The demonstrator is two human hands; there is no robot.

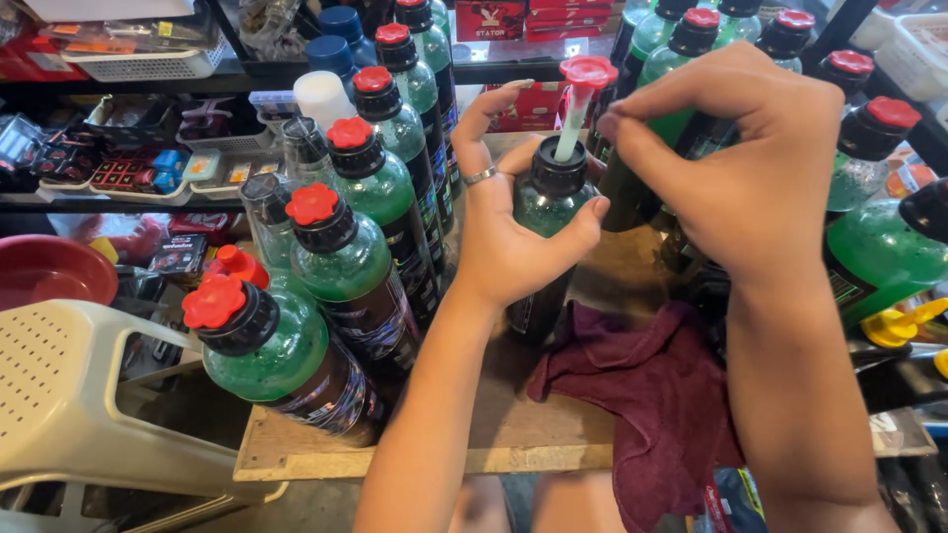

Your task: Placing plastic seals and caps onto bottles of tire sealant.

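Note:
My left hand (509,212) is wrapped around the neck of a bottle of green liquid (546,212) with a black collar, standing on a wooden board (513,434). A ring shows on one of its fingers. My right hand (750,163) pinches the red-topped pump piece (583,94), whose pale stem goes down into the bottle's mouth. A maroon cloth (652,395) lies on the board just in front of the bottle.
A row of green bottles with red caps (346,247) lines the left of the board. More such bottles (869,217) stand at the right and behind. A white plastic stool (69,395) and a red bowl (44,271) sit at left. Shelves of small goods (138,158) fill the background.

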